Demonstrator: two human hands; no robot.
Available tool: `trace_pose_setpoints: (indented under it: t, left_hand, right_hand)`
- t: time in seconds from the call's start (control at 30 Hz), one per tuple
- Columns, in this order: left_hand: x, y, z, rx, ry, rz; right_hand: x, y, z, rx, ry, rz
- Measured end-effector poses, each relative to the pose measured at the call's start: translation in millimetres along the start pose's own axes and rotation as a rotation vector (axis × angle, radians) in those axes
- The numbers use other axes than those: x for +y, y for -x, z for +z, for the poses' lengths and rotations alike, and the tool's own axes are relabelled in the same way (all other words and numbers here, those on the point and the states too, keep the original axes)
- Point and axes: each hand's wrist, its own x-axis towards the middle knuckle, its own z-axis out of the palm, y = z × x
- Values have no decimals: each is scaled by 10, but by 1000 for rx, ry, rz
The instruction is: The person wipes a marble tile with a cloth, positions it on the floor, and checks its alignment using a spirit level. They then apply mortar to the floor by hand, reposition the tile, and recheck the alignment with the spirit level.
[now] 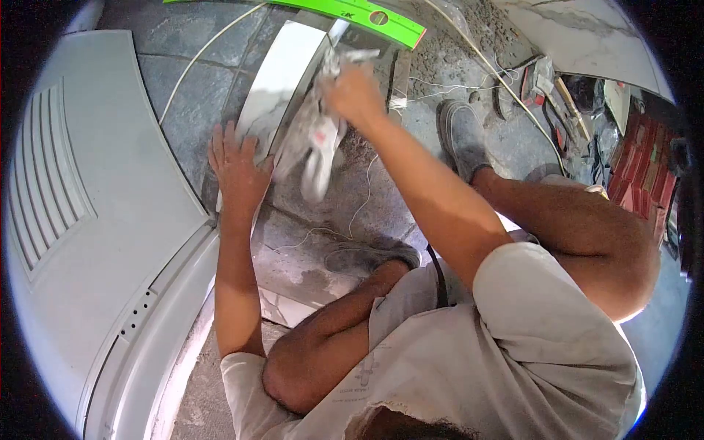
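My left hand (240, 165) lies with fingers spread on the near end of a narrow white marble-look tile strip (273, 77). Just right of the strip, my right hand (353, 94) is closed around a crumpled whitish rag (323, 150), smeared by motion. The rag hangs down toward me, with a small red mark on it, and it overlaps the strip's right side in this view. Across the far end of the strip runs a bright green spirit level (367, 15).
A white door panel with louvres (81, 242) fills the left side. My shoes (462, 136) stand on the dusty grey floor. A pale cord (506, 77) crosses near tools and debris (550, 88) at the right. Red boxes (642, 165) are stacked at far right.
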Motion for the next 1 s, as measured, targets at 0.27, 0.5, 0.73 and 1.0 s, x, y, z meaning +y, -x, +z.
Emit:
trace_pose_setpoints:
  t: [0.27, 0.5, 0.73, 1.0]
  left_hand:
    - [7, -25, 16, -2, 0, 16]
    - [32, -52, 29, -30, -49, 4]
    - [105, -102, -300, -2, 104, -44]
    - [207, 104, -1376, -13, 452, -200]
  right_hand:
    - [62, -348, 208, -319, 194, -90]
    - [188, -470, 235, 93, -56, 66]
    - [321, -22, 446, -479, -102, -166]
    - [-623, 905, -1064, -936, 147, -212]
